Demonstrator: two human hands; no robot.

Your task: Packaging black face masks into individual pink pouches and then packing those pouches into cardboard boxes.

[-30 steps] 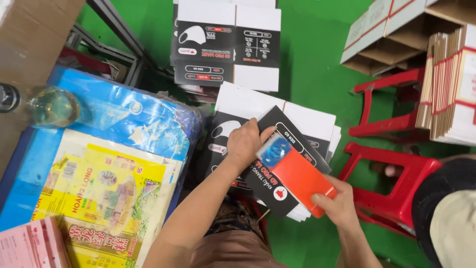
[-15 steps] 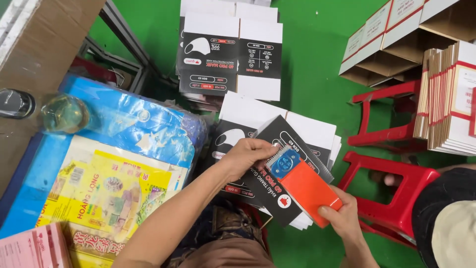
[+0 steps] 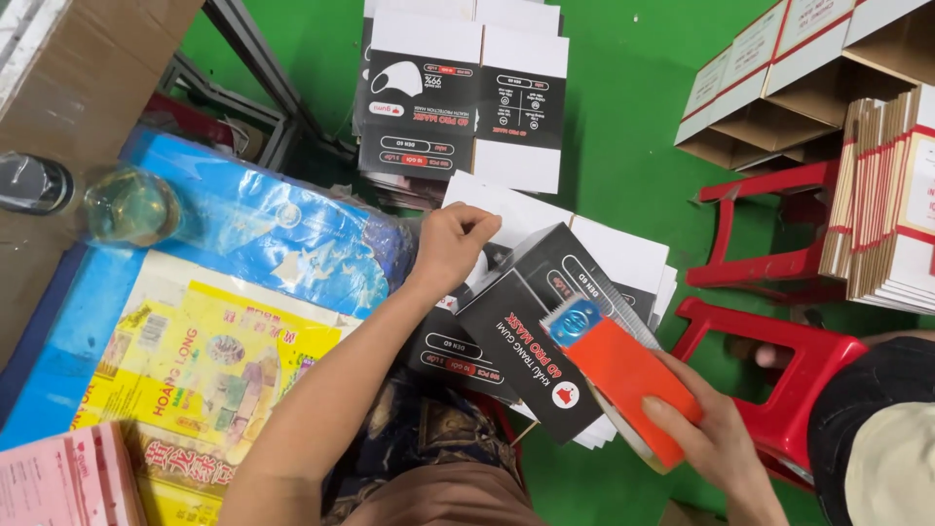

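My right hand (image 3: 716,438) grips an orange tape dispenser (image 3: 614,375) with a blue blade end, pressed on a black folded carton (image 3: 531,346) that lies tilted in my lap. My left hand (image 3: 453,244) pinches the far white flap of that carton, fingers curled on its edge. Under the carton lies a pile of flat black-and-white carton blanks (image 3: 623,258).
A second stack of flat carton blanks (image 3: 458,97) lies farther off on the green floor. Two red plastic stools (image 3: 779,263) stand at right, one bearing upright flat boxes (image 3: 891,205). Blue and yellow plastic bags (image 3: 224,292) and a clear bottle (image 3: 127,205) sit left.
My left hand slid from the dispenser's blue end up to the carton's far flap. The dispenser moved down and right along the carton.
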